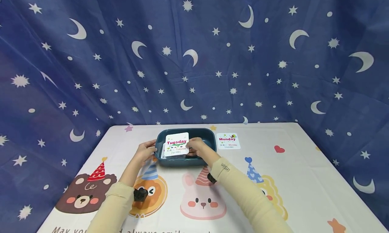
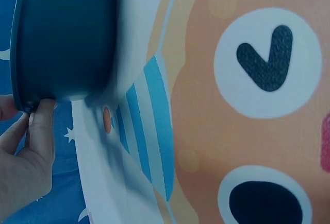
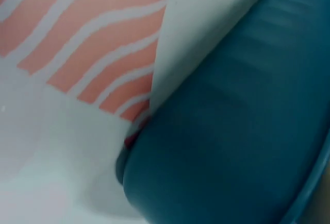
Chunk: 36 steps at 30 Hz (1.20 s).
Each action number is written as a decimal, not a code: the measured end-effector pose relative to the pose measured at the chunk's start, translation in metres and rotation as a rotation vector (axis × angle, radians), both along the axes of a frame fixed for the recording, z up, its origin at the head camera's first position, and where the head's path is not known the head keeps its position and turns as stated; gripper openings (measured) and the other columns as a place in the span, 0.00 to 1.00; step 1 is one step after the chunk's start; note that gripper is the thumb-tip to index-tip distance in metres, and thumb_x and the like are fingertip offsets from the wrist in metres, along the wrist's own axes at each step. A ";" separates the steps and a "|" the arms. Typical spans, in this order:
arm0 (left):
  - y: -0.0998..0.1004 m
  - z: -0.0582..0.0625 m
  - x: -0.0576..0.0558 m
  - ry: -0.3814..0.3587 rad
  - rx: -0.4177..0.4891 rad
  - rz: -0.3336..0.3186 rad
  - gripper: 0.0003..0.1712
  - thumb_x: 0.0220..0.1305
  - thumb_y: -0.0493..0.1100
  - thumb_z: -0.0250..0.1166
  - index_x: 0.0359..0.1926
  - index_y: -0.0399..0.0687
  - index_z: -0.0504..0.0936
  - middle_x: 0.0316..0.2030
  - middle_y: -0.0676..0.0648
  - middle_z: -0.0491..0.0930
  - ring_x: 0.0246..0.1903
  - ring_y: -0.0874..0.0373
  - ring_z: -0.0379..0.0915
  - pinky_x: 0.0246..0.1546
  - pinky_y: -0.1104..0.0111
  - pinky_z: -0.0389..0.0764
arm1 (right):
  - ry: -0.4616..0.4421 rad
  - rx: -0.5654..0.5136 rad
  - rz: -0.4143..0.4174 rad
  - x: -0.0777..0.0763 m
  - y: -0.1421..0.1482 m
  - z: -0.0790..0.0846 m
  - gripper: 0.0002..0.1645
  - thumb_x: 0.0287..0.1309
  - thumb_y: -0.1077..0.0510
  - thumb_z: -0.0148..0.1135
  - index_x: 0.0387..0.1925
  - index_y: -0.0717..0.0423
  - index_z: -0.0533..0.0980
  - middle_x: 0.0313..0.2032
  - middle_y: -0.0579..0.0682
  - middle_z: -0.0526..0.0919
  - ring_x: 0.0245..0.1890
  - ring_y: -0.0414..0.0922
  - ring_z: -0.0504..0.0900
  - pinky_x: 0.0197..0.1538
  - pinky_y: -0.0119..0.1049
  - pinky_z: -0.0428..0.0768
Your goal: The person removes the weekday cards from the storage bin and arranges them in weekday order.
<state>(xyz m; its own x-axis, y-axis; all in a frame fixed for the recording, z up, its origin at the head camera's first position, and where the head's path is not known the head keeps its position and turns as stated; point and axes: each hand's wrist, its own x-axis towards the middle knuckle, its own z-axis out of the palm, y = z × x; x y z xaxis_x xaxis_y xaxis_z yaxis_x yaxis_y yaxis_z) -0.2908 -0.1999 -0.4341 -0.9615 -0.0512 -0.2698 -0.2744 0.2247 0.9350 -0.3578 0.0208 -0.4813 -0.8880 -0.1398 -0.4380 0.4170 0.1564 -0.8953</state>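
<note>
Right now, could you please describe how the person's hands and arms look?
The left hand and right hand are ungloved. The left sleeve and right sleeve are cream; the right one carries small dark lettering. A small black object shows near each wrist.

At the head view's centre, your Tuesday card (image 1: 177,143) covers much of another card (image 1: 163,152) behind it. Your left sleeve (image 1: 110,209) hides some lettering (image 1: 69,230) cut by the lower edge. In the left wrist view, the top edge crops the tray (image 2: 64,38), the left edge your left hand (image 2: 28,175).

Curtained-off nook: starry drape (image 1: 206,33), cartoon-print tablecloth (image 1: 307,182)
</note>
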 end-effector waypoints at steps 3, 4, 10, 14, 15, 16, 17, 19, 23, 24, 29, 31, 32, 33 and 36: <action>0.000 -0.001 0.000 0.011 -0.002 0.006 0.31 0.63 0.28 0.48 0.68 0.36 0.59 0.66 0.33 0.60 0.59 0.45 0.64 0.59 0.56 0.73 | -0.007 0.028 -0.047 0.054 -0.003 0.080 0.19 0.59 0.71 0.50 0.53 0.65 0.69 0.45 0.60 0.77 0.26 0.44 0.78 0.46 0.39 0.84; -0.001 -0.001 0.000 0.016 -0.005 0.003 0.31 0.63 0.28 0.48 0.68 0.36 0.59 0.66 0.33 0.61 0.58 0.46 0.65 0.58 0.57 0.74 | 0.006 0.023 -0.047 0.061 0.002 0.087 0.18 0.59 0.72 0.51 0.52 0.66 0.70 0.45 0.61 0.77 0.26 0.45 0.79 0.46 0.40 0.84; 0.000 -0.003 0.002 0.013 0.010 -0.008 0.31 0.62 0.28 0.49 0.68 0.34 0.60 0.65 0.32 0.62 0.58 0.44 0.65 0.51 0.64 0.80 | 0.031 -0.093 -0.047 0.068 0.017 0.085 0.18 0.57 0.72 0.52 0.51 0.67 0.70 0.37 0.58 0.79 0.27 0.43 0.79 0.36 0.33 0.84; -0.001 -0.004 0.002 0.004 0.019 0.007 0.31 0.62 0.28 0.49 0.68 0.36 0.60 0.65 0.33 0.63 0.58 0.44 0.65 0.48 0.66 0.81 | 0.025 -0.163 -0.034 0.058 0.017 0.070 0.20 0.57 0.71 0.55 0.53 0.65 0.70 0.35 0.55 0.78 0.27 0.43 0.78 0.30 0.31 0.83; -0.001 -0.003 0.002 0.004 0.021 0.008 0.31 0.62 0.28 0.49 0.68 0.36 0.60 0.65 0.33 0.62 0.58 0.45 0.65 0.48 0.67 0.81 | 0.029 -0.177 -0.028 0.054 0.017 0.066 0.20 0.57 0.70 0.55 0.53 0.65 0.70 0.36 0.55 0.78 0.28 0.44 0.78 0.30 0.31 0.82; -0.001 -0.003 0.002 0.005 0.022 0.009 0.32 0.62 0.28 0.50 0.68 0.36 0.60 0.65 0.33 0.62 0.58 0.45 0.65 0.48 0.66 0.81 | 0.037 -0.182 -0.022 0.052 0.017 0.063 0.20 0.57 0.70 0.56 0.53 0.65 0.70 0.36 0.56 0.79 0.28 0.44 0.78 0.29 0.31 0.82; -0.001 -0.003 0.001 0.007 0.022 0.008 0.32 0.62 0.28 0.50 0.68 0.36 0.59 0.65 0.33 0.62 0.57 0.46 0.66 0.48 0.66 0.81 | 0.040 -0.185 -0.017 0.052 0.018 0.065 0.20 0.57 0.70 0.56 0.53 0.64 0.71 0.37 0.55 0.79 0.28 0.44 0.78 0.28 0.30 0.81; -0.001 -0.003 0.001 0.008 0.022 0.008 0.32 0.62 0.28 0.50 0.69 0.36 0.58 0.65 0.33 0.62 0.57 0.46 0.66 0.49 0.66 0.81 | 0.048 -0.193 -0.008 0.053 0.020 0.069 0.19 0.58 0.69 0.55 0.52 0.64 0.71 0.37 0.55 0.79 0.28 0.44 0.78 0.28 0.30 0.80; -0.003 -0.002 0.000 0.008 0.008 -0.010 0.32 0.63 0.29 0.49 0.69 0.34 0.56 0.65 0.32 0.61 0.57 0.46 0.66 0.49 0.66 0.81 | 0.059 -0.201 0.005 0.057 0.027 0.074 0.18 0.58 0.69 0.54 0.52 0.64 0.70 0.37 0.53 0.78 0.28 0.43 0.77 0.28 0.30 0.80; -0.003 -0.002 0.000 0.008 0.003 -0.025 0.32 0.63 0.29 0.49 0.69 0.33 0.56 0.65 0.32 0.61 0.57 0.46 0.66 0.50 0.66 0.81 | 0.060 -0.202 0.006 0.058 0.029 0.075 0.18 0.58 0.69 0.54 0.52 0.64 0.70 0.36 0.53 0.78 0.28 0.43 0.77 0.28 0.30 0.80; -0.005 0.000 0.000 0.012 -0.016 -0.086 0.32 0.64 0.30 0.47 0.69 0.30 0.54 0.65 0.30 0.59 0.57 0.45 0.65 0.49 0.68 0.80 | 0.076 -0.197 0.003 0.064 0.040 0.080 0.19 0.58 0.70 0.54 0.52 0.64 0.69 0.37 0.53 0.79 0.26 0.42 0.78 0.28 0.30 0.80; -0.005 0.001 0.000 0.011 -0.018 -0.090 0.31 0.64 0.30 0.47 0.69 0.30 0.55 0.65 0.30 0.59 0.56 0.46 0.65 0.46 0.71 0.81 | 0.081 -0.193 0.002 0.065 0.045 0.082 0.19 0.58 0.70 0.54 0.52 0.64 0.69 0.37 0.53 0.79 0.26 0.41 0.78 0.28 0.30 0.81; -0.005 0.001 -0.001 0.008 -0.020 -0.088 0.31 0.64 0.30 0.47 0.69 0.30 0.55 0.65 0.30 0.60 0.56 0.47 0.65 0.44 0.72 0.81 | 0.081 -0.188 0.003 0.066 0.047 0.083 0.19 0.58 0.70 0.54 0.53 0.63 0.69 0.36 0.53 0.79 0.26 0.41 0.78 0.28 0.30 0.81; -0.005 0.001 -0.001 0.006 -0.026 -0.088 0.31 0.64 0.30 0.47 0.69 0.31 0.55 0.65 0.31 0.60 0.55 0.47 0.66 0.43 0.73 0.81 | 0.083 -0.182 0.003 0.067 0.049 0.083 0.20 0.58 0.70 0.54 0.53 0.63 0.68 0.36 0.52 0.79 0.26 0.41 0.78 0.28 0.30 0.81; -0.005 0.000 -0.003 -0.001 -0.045 -0.095 0.31 0.65 0.30 0.47 0.69 0.31 0.55 0.66 0.31 0.60 0.55 0.48 0.66 0.42 0.74 0.81 | 0.091 -0.172 0.004 0.069 0.056 0.082 0.19 0.58 0.69 0.54 0.52 0.62 0.68 0.35 0.51 0.78 0.26 0.40 0.78 0.30 0.31 0.82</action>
<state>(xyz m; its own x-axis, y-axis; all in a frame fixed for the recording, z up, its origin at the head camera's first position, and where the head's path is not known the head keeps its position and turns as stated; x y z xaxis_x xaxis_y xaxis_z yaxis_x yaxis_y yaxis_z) -0.2936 -0.2050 -0.4337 -0.9623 0.0283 -0.2706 -0.2509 0.2918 0.9230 -0.2886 0.0766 -0.3991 -0.9220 -0.2096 -0.3255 0.3329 -0.0003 -0.9429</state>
